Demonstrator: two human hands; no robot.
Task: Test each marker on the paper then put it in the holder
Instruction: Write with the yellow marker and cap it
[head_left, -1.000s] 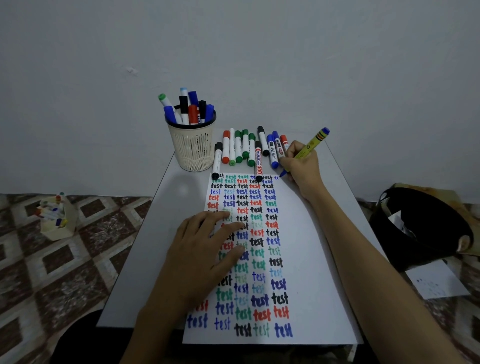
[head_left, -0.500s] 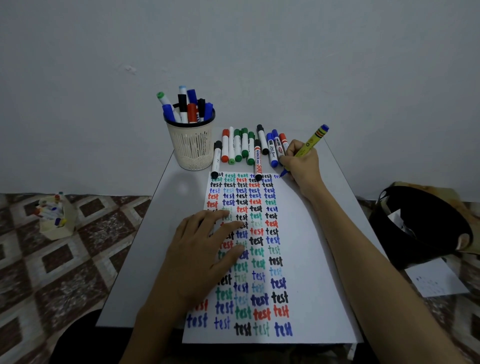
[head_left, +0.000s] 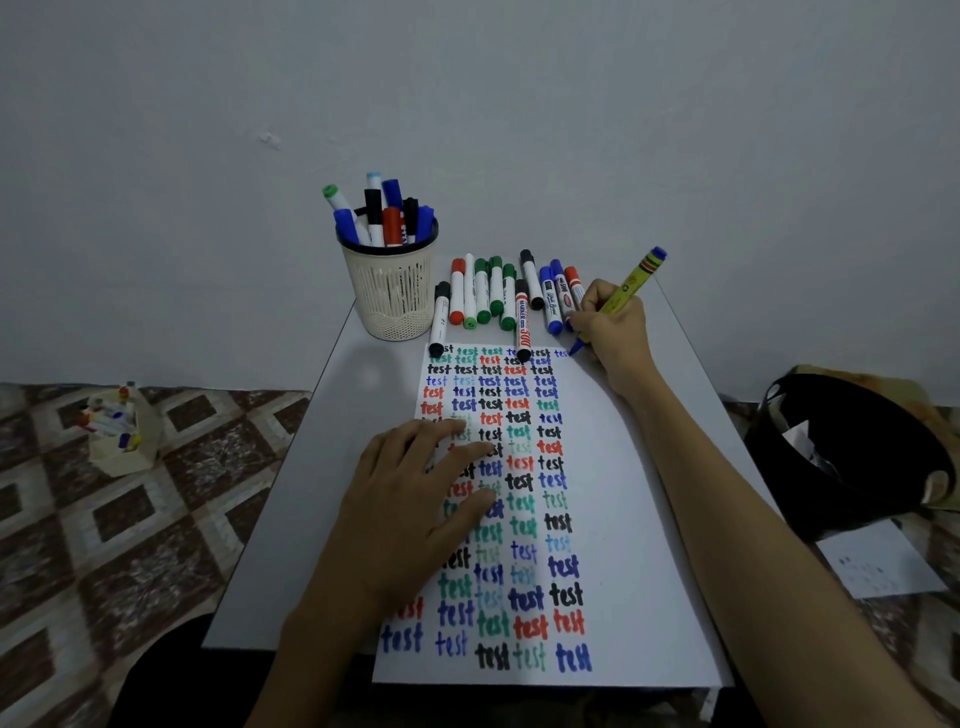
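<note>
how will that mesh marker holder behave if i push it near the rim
The holder looks like light mesh plastic, so it would probably slide easily on the smooth table. It is taller than wide, with markers sticking up past its rim, so a push up high may well tip it. Its thin walls might flex if squeezed.

Matt white paper (head_left: 623, 519), perforated plastic holder (head_left: 390, 291), smooth table (head_left: 311, 467).
</note>
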